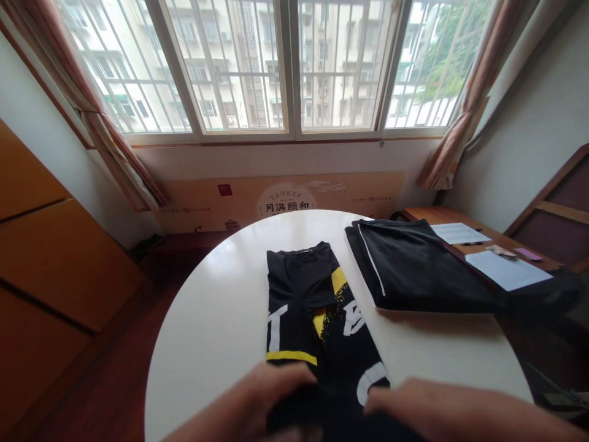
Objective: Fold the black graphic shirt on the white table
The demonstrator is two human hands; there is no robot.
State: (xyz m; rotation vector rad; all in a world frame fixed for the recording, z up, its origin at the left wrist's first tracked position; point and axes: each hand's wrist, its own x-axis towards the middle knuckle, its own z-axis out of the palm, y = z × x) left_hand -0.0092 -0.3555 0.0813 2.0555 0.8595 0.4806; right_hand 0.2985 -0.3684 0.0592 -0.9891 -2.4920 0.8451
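A pair of black pants with yellow patches and white lettering lies lengthwise on the round white table, waistband toward the window. At the bottom of the view my left hand is closed on the near end of the pants, its thumb on top. My right hand grips the same end on the other side, thumb over the fabric. Both hands are blurred, and most of their fingers are hidden below the cloth or cut off by the frame. To the right sits a stack of folded black clothes with a white stripe.
Behind the table's right side is a wooden desk bearing white papers. A printed cardboard panel stands under the barred window. Orange-brown cabinets line the left, and a wooden chair is at the far right.
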